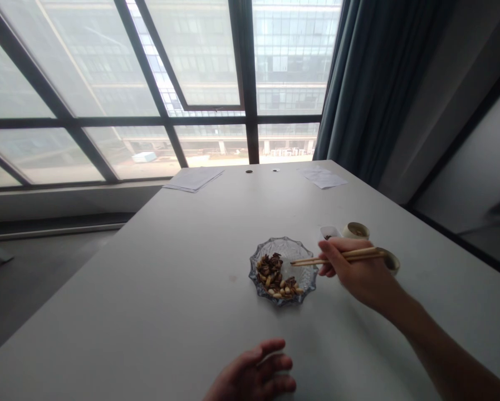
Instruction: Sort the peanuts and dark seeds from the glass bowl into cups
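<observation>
My right hand grips a pair of wooden chopsticks, held nearly level. Their tips reach over the right half of a clear glass bowl with a scalloped rim. Mixed nuts and seeds, some dark brown and some pale, lie in the left and front part of this bowl. I cannot make out anything between the chopstick tips. In front of the bowl, close to me, my left hand rests with fingers apart and slightly curled, holding nothing.
Beyond my right hand stand a small white dish with dark bits in it and a round cup. Another cup is partly hidden behind the hand. Papers lie at the far left of the white table, and more sheets at the far right.
</observation>
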